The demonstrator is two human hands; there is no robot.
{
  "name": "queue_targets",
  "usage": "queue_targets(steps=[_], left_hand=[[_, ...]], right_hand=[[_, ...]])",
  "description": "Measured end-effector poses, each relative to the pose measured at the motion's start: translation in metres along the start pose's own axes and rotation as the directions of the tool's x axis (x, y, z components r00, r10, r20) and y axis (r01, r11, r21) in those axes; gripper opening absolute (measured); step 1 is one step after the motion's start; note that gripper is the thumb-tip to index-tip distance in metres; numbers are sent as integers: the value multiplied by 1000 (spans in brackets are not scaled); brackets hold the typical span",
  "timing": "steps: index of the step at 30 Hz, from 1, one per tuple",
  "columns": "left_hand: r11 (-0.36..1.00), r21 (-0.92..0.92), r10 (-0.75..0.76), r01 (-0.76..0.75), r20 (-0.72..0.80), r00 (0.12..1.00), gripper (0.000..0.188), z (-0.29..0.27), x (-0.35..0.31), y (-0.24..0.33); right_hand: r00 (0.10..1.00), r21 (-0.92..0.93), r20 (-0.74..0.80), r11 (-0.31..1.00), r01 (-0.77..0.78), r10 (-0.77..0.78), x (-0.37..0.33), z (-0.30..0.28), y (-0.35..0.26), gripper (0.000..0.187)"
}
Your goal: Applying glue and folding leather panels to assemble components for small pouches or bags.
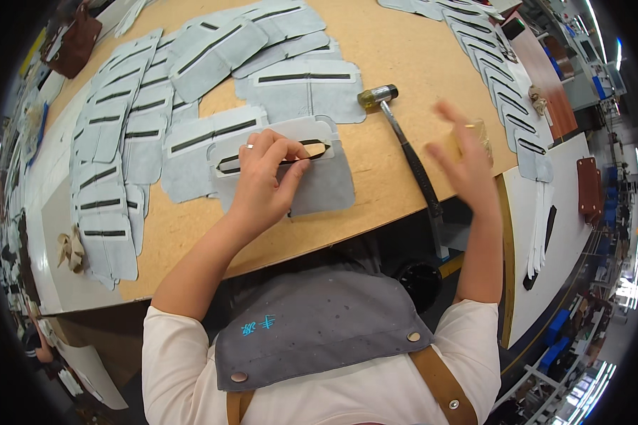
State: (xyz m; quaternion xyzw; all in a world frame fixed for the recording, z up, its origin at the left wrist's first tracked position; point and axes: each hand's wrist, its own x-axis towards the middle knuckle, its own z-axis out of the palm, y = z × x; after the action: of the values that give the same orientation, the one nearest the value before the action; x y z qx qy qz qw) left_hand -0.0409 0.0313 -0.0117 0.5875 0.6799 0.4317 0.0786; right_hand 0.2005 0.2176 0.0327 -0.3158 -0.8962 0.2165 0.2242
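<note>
Grey panel (326, 188) lies near the counter's (386, 191) front edge, the left hand's (269, 164) fingers clamped at its slot (315, 149); the right hand (469, 170), blurred, spreads its fingers apart beside the hammer (410, 156).

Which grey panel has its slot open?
The grey panel under the left hand: its black-edged slot shows tan inside; other panels' slots look solid black.
</note>
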Motion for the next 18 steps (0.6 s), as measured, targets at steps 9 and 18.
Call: queue_targets(steps=[9, 18], left_hand=[[982, -22, 181, -188, -188, 965, 39, 69, 33, -2], [987, -158, -14, 37, 146, 989, 25, 82, 36, -14]], right_hand=[[992, 477, -46, 875, -84, 121, 93, 31, 8, 31], [773, 633, -352, 743, -218, 527, 289, 35, 205, 45]])
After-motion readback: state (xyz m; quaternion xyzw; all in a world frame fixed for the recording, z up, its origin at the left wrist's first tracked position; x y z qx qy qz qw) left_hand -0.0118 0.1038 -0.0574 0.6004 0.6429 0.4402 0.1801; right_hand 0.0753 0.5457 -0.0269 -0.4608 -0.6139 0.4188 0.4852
